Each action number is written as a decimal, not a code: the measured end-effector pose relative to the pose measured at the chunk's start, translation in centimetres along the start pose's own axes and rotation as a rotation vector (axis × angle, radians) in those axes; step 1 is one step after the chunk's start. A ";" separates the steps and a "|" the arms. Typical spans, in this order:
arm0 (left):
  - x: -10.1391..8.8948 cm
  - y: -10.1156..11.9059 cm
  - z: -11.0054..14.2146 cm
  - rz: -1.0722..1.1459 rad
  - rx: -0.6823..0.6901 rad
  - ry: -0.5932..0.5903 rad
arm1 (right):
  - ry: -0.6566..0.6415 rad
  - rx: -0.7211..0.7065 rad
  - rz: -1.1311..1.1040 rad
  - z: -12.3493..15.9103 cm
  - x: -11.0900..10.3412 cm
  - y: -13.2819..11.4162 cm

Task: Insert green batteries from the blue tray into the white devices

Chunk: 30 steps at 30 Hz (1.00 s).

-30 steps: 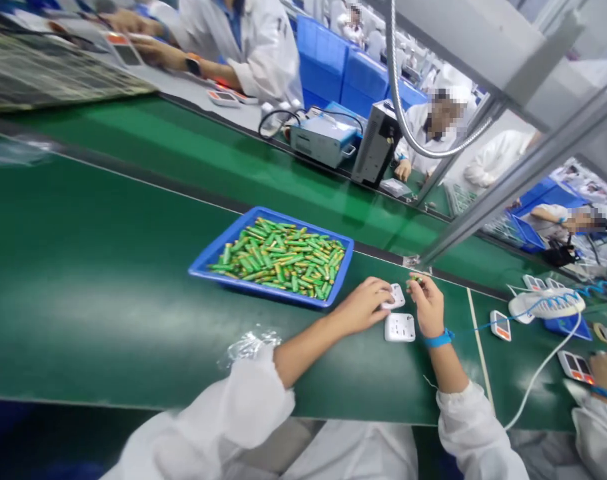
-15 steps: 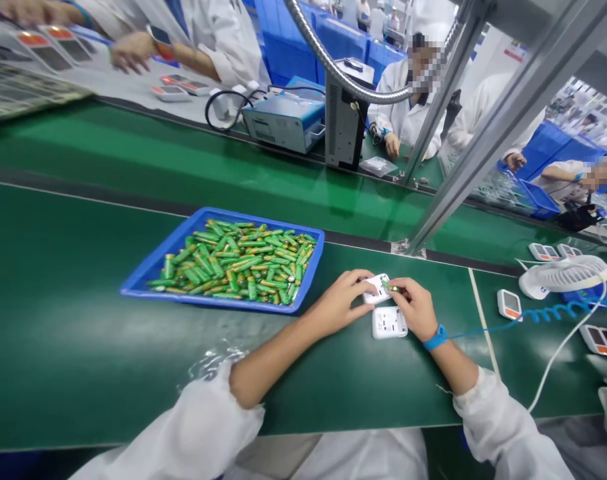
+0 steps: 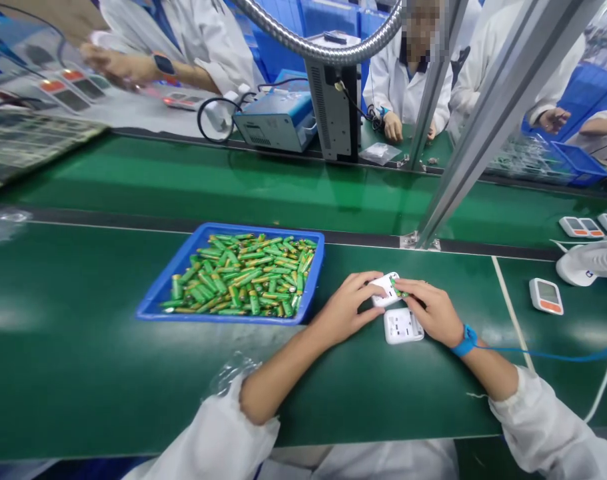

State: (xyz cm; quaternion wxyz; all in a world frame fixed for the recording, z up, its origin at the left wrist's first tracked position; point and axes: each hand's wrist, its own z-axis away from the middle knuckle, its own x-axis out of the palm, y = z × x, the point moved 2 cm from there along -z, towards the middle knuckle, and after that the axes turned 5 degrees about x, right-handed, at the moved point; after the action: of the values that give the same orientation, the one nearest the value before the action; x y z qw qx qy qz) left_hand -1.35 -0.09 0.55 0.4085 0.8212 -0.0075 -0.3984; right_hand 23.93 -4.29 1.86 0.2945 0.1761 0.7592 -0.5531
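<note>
My left hand (image 3: 354,300) is closed around the left side of a small white plastic device (image 3: 384,294), steadying it on the green table. At the device's right side my right hand (image 3: 432,308), with a blue wrist strap, has its fingers on a green battery (image 3: 399,291) at the battery slot. The fingers partly cover this battery. Just below lies a second white device (image 3: 402,326), back side up, apart from my fingers. To the left stands a blue tray (image 3: 146,305) heaped with green and gold batteries (image 3: 246,273).
A metal post (image 3: 448,193) rises behind my hands. On the right are a white fan (image 3: 586,263), a device with a screen (image 3: 547,296) and the strap's blue cord (image 3: 548,355). Clear plastic film (image 3: 236,373) lies by my left forearm. Co-workers sit across the green belt (image 3: 183,180).
The camera view has shifted, so the table's things sit differently in frame. My right fingers have flattened over the battery, which now sits closer into the device. A co-worker's hands across have come together.
</note>
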 end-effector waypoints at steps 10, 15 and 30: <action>-0.2 0.3 -0.2 -0.004 0.001 0.009 | -0.051 -0.020 0.063 -0.2 0.4 0.1; -0.3 0.3 -0.3 -0.007 0.020 -0.020 | 0.074 0.124 -0.113 -0.5 0.0 0.9; 0.5 -0.1 -0.3 -0.040 -0.015 -0.018 | 0.129 0.210 -0.204 -2.2 0.1 1.4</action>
State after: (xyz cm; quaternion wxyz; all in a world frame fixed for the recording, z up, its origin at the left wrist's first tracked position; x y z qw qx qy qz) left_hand -0.85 -0.05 0.27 0.4066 0.8143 0.0083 -0.4141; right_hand 24.13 -1.80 1.18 0.1675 0.1631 0.7284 -0.6441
